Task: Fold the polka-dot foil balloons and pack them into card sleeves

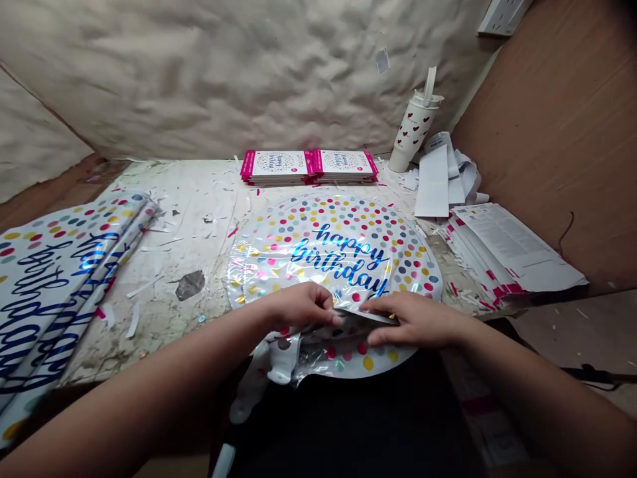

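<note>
One surface [199,187]: we see it pale, worn and littered, carrying everything we have around us.
Round spotted sheet [308,219]: it lies before us at the middle, "happy birthday" in blue, most of its face spread out; its near side is bunched under our hands. We judge this piece partly worked, with its broad far portion left unfolded.
Folded spotted sheets [50,259]: several overlap at our far left in long, narrow layers; they look folded already, and we cannot tell whether more handling is due.
Card pile [520,242]: fanned at our right, pink-edged and printed, apparently loose stock not yet used.
Pink-bordered packs [281,164]: two neat stacks stand side by side at the back, beyond the sheet; we take them for finished pieces.
White papers [438,179]: crumpled and overlapping, they lie just behind the card pile.
Tumbler [413,129]: heart-marked, it stands upright beside the papers, apart from our work.
Right hand [421,320]: our thumb and fingers straddle the dark strip's right end; we cannot tell whether this grip is pressed together.
Left hand [308,305]: our grip is pinched on the strip's left end.
Dark strip [365,317]: thin, above the sheet's near side; we cannot tell card from fold.
Scraps [133,320]: paper slivers litter our left side.
</note>
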{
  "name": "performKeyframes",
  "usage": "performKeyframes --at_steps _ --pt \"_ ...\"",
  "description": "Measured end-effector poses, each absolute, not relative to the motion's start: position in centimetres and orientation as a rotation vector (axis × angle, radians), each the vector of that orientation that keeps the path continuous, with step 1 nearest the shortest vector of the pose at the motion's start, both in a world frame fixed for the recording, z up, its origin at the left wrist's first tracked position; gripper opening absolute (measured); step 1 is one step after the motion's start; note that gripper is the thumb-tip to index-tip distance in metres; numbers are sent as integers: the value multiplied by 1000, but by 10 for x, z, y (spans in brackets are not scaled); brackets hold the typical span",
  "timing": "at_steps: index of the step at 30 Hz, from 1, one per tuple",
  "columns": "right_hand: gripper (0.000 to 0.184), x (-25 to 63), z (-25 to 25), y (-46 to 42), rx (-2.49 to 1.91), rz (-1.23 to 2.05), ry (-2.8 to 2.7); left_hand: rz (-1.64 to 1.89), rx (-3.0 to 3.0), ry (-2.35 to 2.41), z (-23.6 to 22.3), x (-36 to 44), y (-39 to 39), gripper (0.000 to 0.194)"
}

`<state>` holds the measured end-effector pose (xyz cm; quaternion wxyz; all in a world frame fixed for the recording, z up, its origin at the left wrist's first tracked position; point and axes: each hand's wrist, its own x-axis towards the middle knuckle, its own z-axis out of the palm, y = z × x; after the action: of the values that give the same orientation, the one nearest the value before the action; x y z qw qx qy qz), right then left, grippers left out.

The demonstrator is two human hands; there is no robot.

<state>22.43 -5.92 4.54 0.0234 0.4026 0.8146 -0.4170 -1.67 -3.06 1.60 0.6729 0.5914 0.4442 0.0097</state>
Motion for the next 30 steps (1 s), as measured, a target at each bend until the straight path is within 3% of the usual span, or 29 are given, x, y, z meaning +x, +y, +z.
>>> performKeyframes --at_steps 4,8,11,15,18,22,23,27,30 --pt "38 194 40 -51 1253 -1300 2599 93 1394 1007 18 -4 -31 34" --pt "18 187 24 -54 1303 -1268 2743 12 1930 1131 31 -20 -52 6" --pt "21 196 16 -60 1460 -1389 2807 -87 2345 1328 46 -61 -72 35" --pt "22 208 10 -72 1678 -1528 2841 52 2540 1616 55 -111 -80 46" --pt "24 214 7 -88 1401 -1399 2999 105 2626 1259 41 -115 -74 69" --pt "70 222 8 -105 902 -1134 2894 50 2762 813 7 -100 -73 45" --pt "73 221 8 -105 913 -1097 2860 76 2789 789 1 -98 -73 44" --pt "48 203 8 -76 1197 -817 2979 178 2834 751 -8 -98 -74 42" --pt "48 193 8 -45 1225 -707 2953 155 2832 771 -6 -98 -74 44"
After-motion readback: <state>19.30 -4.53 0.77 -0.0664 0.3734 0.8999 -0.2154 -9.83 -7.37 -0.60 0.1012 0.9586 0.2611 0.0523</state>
